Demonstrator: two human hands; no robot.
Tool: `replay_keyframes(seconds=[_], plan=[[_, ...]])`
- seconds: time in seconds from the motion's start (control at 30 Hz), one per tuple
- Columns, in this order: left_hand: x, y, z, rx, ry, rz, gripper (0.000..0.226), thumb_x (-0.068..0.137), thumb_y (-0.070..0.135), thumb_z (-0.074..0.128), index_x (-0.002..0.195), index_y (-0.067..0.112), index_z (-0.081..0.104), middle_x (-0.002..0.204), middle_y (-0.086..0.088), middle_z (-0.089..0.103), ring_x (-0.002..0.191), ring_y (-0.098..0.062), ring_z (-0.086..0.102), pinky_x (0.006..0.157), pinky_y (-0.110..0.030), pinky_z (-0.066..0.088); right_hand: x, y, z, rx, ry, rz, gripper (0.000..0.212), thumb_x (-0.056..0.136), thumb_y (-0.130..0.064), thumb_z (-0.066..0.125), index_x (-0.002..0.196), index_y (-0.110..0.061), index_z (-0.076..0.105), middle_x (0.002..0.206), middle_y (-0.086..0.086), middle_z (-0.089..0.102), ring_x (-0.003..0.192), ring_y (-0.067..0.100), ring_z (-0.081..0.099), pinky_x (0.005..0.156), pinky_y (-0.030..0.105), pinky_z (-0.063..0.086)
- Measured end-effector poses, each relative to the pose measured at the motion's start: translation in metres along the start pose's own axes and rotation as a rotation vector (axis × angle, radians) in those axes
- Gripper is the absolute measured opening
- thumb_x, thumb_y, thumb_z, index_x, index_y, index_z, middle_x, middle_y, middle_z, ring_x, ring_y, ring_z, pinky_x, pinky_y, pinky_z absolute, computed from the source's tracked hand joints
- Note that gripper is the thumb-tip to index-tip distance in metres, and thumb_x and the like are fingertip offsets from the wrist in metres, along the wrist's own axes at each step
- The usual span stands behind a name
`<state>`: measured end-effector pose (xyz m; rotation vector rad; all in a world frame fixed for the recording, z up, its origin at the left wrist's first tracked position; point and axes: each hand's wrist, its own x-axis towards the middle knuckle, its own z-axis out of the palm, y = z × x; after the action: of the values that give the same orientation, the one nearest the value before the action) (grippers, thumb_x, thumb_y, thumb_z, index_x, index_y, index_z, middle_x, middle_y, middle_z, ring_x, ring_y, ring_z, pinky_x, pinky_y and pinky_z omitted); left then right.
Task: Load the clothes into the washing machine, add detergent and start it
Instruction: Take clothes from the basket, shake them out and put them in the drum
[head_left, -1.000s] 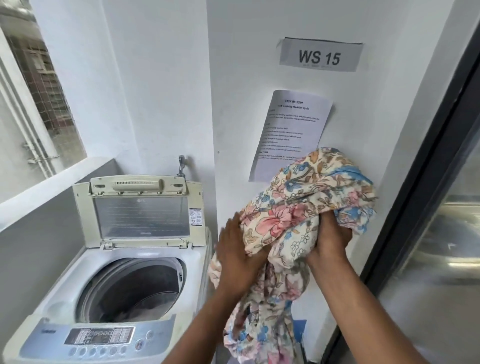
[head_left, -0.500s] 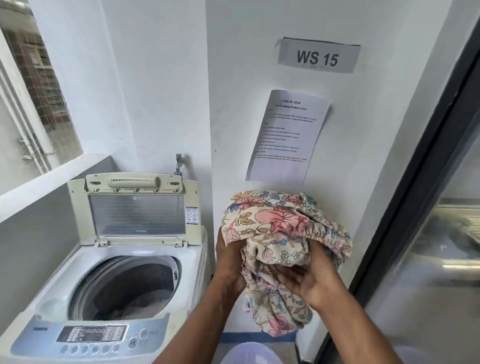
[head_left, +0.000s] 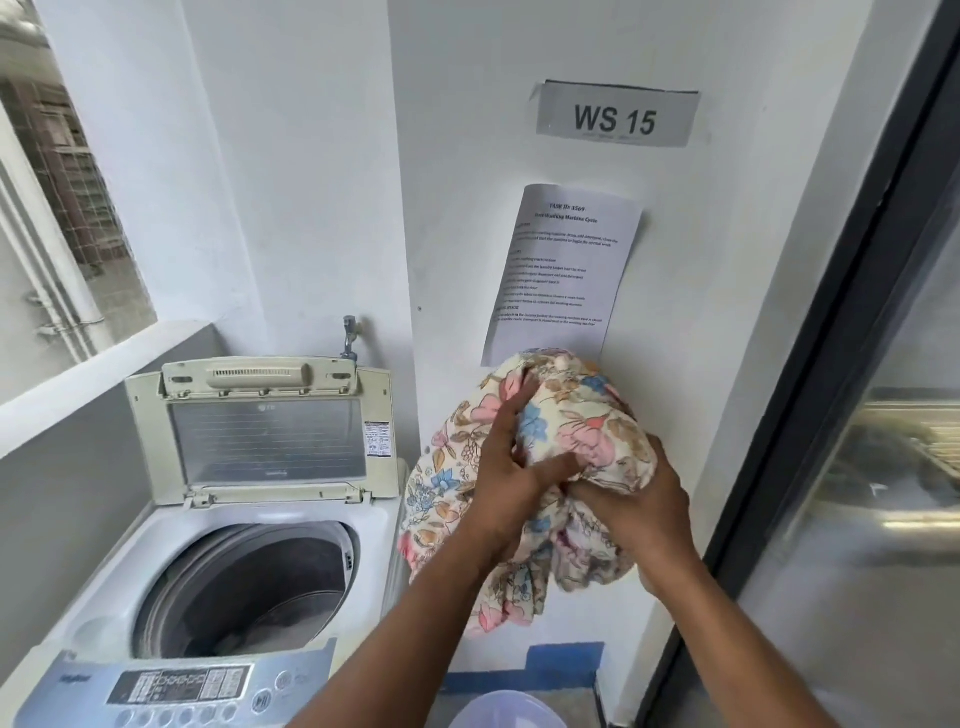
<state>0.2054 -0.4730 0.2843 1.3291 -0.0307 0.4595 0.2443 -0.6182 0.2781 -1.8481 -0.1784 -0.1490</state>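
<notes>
Both hands, left hand and right hand, grasp a bundled floral garment held right of the top-loading washing machine, whose lid stands open. Trailing loose fabric could snag the drum rim or slip out.

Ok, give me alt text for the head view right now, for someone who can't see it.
Both hands, left hand and right hand, hold a bunched floral cloth in front of a white wall, to the right of an open top-loading washing machine with its lid raised.
</notes>
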Motion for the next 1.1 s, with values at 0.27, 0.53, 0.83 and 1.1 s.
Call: replay_keyframes(seconds=[0.27,0.53,0.83,1.1], plan=[[0.005,0.005,-0.027,0.019,0.183,0.056,0.06,0.084,0.011,0.083,0.138,0.019,0.06,0.128,-0.004,0.074,0.119,-0.021,0.071,0.101,-0.043,0.059,0.01,0.017,0.006,0.852,0.222,0.359,0.037,0.084,-0.012,0.083,0.116,-0.024,0.07,0.122,0.005,0.074,0.109,0.025,0.072,0.094,0.046,0.057],[-0.018,-0.034,-0.066,-0.123,0.429,-0.139,0.05,0.092,0.049,0.075,0.137,0.03,0.062,0.133,-0.007,0.072,0.12,-0.033,0.071,0.103,-0.061,0.053,0.018,0.016,-0.009,1.242,-0.156,0.412,0.046,0.105,-0.038,0.052,0.146,-0.018,0.057,0.14,0.006,0.066,0.13,0.025,0.062,0.105,0.049,0.049],[-0.034,-0.017,-0.07,-0.396,0.404,-0.359,0.036,0.089,0.032,0.07,0.113,0.005,0.071,0.091,-0.016,0.081,0.074,-0.028,0.079,0.06,-0.036,0.064,0.01,0.031,-0.004,1.137,-0.417,0.469,0.049,0.1,-0.038,0.051,0.144,-0.019,0.059,0.141,0.011,0.065,0.125,0.033,0.065,0.089,0.057,0.058],[-0.03,-0.017,-0.128,-0.176,0.675,-0.07,0.056,0.072,0.002,0.064,0.127,0.01,0.065,0.117,-0.026,0.073,0.107,-0.049,0.069,0.092,-0.066,0.054,0.019,0.038,0.02,1.105,-0.282,0.306,0.064,0.088,-0.014,0.048,0.152,-0.011,0.045,0.149,0.019,0.055,0.132,0.039,0.057,0.092,0.045,0.059]])
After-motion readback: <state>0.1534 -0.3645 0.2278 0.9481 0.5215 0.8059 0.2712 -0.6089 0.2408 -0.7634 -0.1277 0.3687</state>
